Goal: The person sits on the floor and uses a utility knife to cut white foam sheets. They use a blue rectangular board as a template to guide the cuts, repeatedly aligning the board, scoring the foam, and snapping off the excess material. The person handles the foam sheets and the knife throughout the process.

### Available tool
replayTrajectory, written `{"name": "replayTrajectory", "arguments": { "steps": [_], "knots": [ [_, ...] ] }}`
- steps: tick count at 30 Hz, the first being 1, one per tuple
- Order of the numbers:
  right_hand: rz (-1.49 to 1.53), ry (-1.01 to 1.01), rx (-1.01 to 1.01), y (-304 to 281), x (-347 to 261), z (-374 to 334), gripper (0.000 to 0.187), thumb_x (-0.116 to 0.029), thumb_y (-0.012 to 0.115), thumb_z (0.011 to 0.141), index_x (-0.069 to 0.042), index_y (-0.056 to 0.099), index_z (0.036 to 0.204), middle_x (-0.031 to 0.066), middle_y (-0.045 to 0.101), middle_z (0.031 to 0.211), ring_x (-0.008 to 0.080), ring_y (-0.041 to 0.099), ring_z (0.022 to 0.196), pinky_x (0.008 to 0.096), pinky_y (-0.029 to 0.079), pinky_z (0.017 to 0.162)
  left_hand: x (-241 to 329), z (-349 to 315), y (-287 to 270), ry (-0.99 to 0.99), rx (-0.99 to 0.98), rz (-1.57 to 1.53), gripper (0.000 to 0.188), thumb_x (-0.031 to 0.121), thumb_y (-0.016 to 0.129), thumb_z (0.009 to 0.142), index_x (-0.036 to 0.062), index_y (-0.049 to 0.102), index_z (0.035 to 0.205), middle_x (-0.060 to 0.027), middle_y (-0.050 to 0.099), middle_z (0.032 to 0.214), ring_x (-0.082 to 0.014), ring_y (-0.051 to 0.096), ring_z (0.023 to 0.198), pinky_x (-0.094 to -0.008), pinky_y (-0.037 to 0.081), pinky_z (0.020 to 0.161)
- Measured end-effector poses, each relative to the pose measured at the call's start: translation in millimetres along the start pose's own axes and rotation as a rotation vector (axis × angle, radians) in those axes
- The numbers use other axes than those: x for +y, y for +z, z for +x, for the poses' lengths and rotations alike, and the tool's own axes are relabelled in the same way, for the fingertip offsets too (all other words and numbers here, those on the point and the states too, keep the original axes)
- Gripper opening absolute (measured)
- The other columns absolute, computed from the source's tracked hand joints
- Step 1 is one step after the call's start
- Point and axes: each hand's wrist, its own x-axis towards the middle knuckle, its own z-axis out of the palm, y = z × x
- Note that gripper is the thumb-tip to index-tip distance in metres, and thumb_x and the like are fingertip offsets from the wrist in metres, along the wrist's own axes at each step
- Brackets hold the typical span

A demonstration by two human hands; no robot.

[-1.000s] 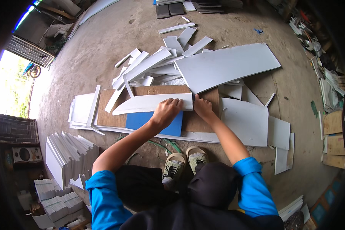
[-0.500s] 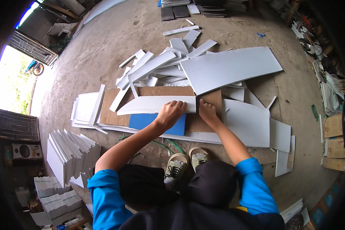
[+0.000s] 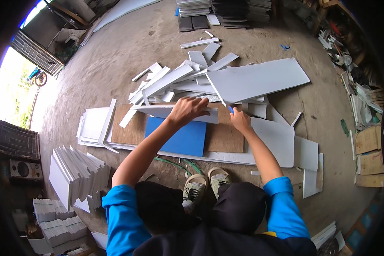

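My left hand (image 3: 187, 112) is closed over a long white foam-board strip (image 3: 160, 112), fingers bent across it and thumb on the near side. The strip lies tilted above a brown wooden board (image 3: 226, 138) and a blue rectangular sheet (image 3: 175, 137). My right hand (image 3: 242, 121) is wrapped around a blue-handled knife (image 3: 231, 109), held just right of the strip's end; its blade is hard to make out. Directly beyond the knife, a large white panel (image 3: 260, 79) rests on the heap of scraps. Under the brown board lie wide white sheets (image 3: 271, 141).
White offcuts (image 3: 170, 81) are heaped beyond the board. Upright white panels (image 3: 74, 177) and bundled white stacks (image 3: 59, 226) stand at the left. Dark and white sheet stacks (image 3: 230, 13) stand at the far side. Cardboard (image 3: 369, 153) and clutter line the right wall. Green strapping (image 3: 179, 164) lies by my shoes (image 3: 195, 187).
My left hand and the strip have moved away from me, baring more of the blue sheet. My right hand has shifted right with the knife, off the strip's end.
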Motion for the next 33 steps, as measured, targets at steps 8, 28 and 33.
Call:
{"name": "replayTrajectory", "arguments": {
  "steps": [8,28,33],
  "knots": [
    [0.969,-0.143,0.038,-52.5,-31.8,-11.4,0.040,-0.038,0.058,0.083,-0.001,0.048,0.093,0.0089,0.060,0.086,0.0167,0.059,0.078,0.0288,0.046,0.072,-21.1,34.3,-7.9,-0.048,0.018,0.011,0.041,0.042,0.062,0.072,0.0064,0.050,0.089,-0.0089,0.060,0.069,-0.0266,0.060,0.064,-0.0359,0.047,0.054],
    [1.225,0.500,0.400,-55.2,16.7,-33.6,0.037,-0.021,0.065,0.079,-0.002,0.040,0.100,0.0071,0.047,0.096,0.0180,0.048,0.089,0.0339,0.039,0.079,2.9,-242.6,85.8,-1.562,-0.022,0.102,0.092,0.052,0.071,0.062,0.0024,0.029,0.127,-0.0268,0.024,0.129,-0.0407,0.024,0.121,-0.0497,0.025,0.098],
    [1.201,0.582,0.337,-9.8,11.8,-28.9,0.028,-0.016,0.066,0.079,-0.005,0.043,0.089,0.0018,0.047,0.083,0.0127,0.047,0.077,0.0289,0.041,0.070,-24.3,-260.9,92.3,-1.691,0.095,0.071,0.096,0.057,0.071,0.059,-0.0037,0.032,0.122,-0.0258,0.030,0.125,-0.0392,0.029,0.116,-0.0471,0.028,0.095]
  ]
}}
